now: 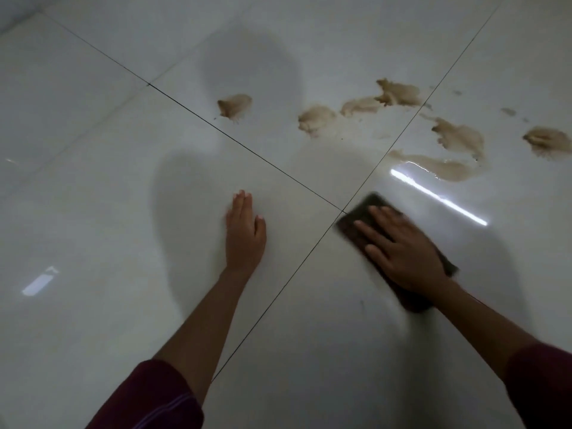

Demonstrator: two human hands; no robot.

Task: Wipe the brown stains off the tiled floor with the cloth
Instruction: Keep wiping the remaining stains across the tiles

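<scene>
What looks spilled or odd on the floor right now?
Brown stains lie smeared across the far tiles, untouched. The right hand presses the cloth flat nearer, short of them. The left hand rests flat on the floor.

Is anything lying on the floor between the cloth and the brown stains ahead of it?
Nothing visible. The right hand presses the cloth flat near the tile joint, and only bare glossy floor lies between it and the stains. The left hand rests off to the side.
</scene>
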